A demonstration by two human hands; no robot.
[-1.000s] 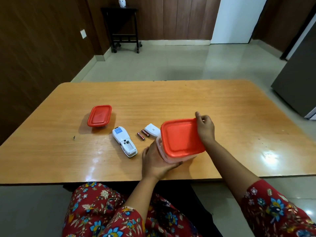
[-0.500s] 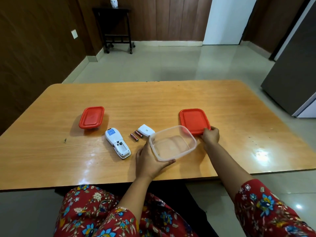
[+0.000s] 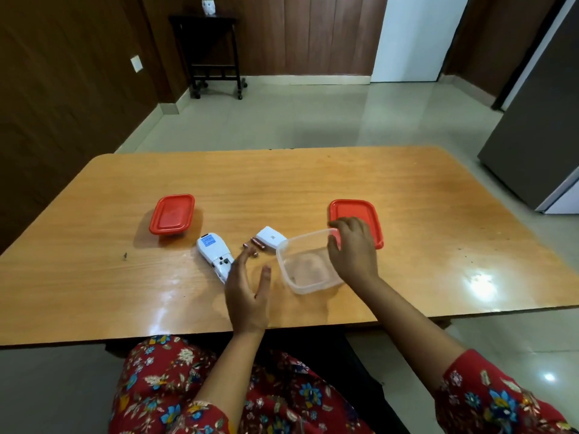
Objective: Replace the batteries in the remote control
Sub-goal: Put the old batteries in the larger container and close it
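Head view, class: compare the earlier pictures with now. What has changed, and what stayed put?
The red lid came off and lies behind the clear container. The left hand let go, reaching toward the batteries; the right hand moved onto the rim. The remote and closed box stayed.

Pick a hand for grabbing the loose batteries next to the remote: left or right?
Left. The left hand is open, its fingertips almost at the batteries beside the remote. The right hand is over the clear container, at its far rim.
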